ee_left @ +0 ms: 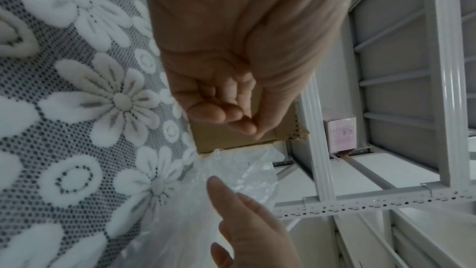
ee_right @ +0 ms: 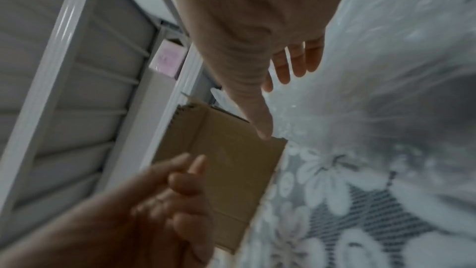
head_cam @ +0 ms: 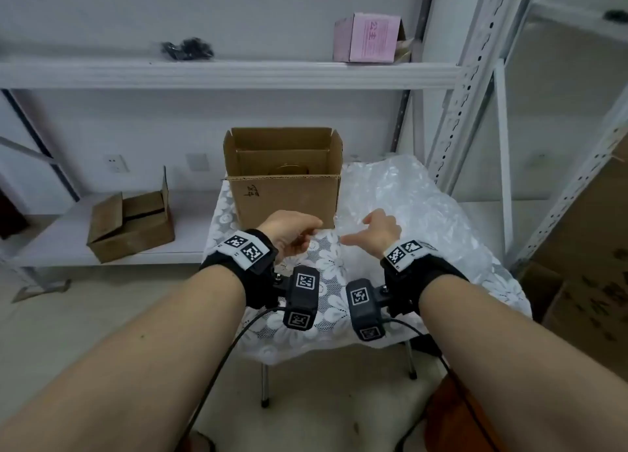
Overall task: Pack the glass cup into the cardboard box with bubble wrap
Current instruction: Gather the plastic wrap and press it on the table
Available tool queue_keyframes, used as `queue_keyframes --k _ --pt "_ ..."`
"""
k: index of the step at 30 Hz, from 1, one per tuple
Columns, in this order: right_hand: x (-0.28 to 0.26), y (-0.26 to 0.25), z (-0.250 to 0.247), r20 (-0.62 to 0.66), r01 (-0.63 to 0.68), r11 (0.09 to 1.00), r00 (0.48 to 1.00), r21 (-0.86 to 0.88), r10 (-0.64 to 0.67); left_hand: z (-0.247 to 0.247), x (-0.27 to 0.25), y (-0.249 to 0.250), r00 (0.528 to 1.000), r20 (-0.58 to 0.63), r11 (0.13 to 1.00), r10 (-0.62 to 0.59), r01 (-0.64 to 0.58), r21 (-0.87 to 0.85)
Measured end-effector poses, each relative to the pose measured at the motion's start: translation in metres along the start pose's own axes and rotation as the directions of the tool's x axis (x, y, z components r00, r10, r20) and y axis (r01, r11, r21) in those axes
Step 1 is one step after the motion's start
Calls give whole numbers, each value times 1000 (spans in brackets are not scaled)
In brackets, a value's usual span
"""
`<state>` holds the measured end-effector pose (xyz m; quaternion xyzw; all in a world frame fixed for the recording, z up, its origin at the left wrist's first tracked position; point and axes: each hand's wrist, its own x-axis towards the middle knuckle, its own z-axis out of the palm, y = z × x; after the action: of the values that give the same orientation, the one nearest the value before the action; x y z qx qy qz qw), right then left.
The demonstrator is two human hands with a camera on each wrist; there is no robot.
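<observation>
An open cardboard box (head_cam: 283, 193) stands at the back of a small table covered with a lace cloth (head_cam: 326, 281). Inside it a round glass rim (head_cam: 289, 170) shows faintly. Crumpled bubble wrap (head_cam: 407, 207) lies to the right of the box. My left hand (head_cam: 299, 237) hovers in front of the box with its fingers loosely curled, holding nothing; the left wrist view shows the same of the left hand (ee_left: 242, 121). My right hand (head_cam: 370, 230) hangs over the near edge of the bubble wrap (ee_right: 386, 68), fingers spread and thumb out, and I cannot tell whether it touches.
A small brown box (head_cam: 132, 227) sits on the low shelf at left. A pink box (head_cam: 370, 37) stands on the upper shelf. Metal shelf uprights (head_cam: 469, 88) rise behind the table at right, with large cartons (head_cam: 594, 264) on the floor beyond.
</observation>
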<state>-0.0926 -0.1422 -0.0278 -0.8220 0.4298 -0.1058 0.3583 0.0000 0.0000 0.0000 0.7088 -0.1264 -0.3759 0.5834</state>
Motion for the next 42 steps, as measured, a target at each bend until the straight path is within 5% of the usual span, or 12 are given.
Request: queue_keyframes --k 4,10,15,18,22,30,38,42 --pt "0 9 12 4 -46 953 999 -298 50 0 3 -10 1000 -1 999 -15 15 47" --pt "9 22 6 -73 -68 979 996 -190 55 1 6 -19 998 19 998 -59 58 40" --pt "3 19 11 -205 163 980 961 -112 -184 9 9 -20 996 68 996 -63 59 68" --pt "0 12 18 -110 254 945 954 -204 -280 13 10 -22 994 93 996 -62 55 75" --pt "1 5 20 65 160 939 987 -304 -147 13 10 -23 992 111 995 -63 54 79" --pt "-11 -8 11 -186 195 977 960 -83 -208 17 7 -13 979 206 998 10 -22 57" --pt "-20 -9 12 -70 221 924 975 313 -210 18 -3 -12 942 332 999 45 -40 -22" --pt "-25 -12 10 -56 298 879 952 372 -300 17 -4 -12 960 262 995 94 -102 14"
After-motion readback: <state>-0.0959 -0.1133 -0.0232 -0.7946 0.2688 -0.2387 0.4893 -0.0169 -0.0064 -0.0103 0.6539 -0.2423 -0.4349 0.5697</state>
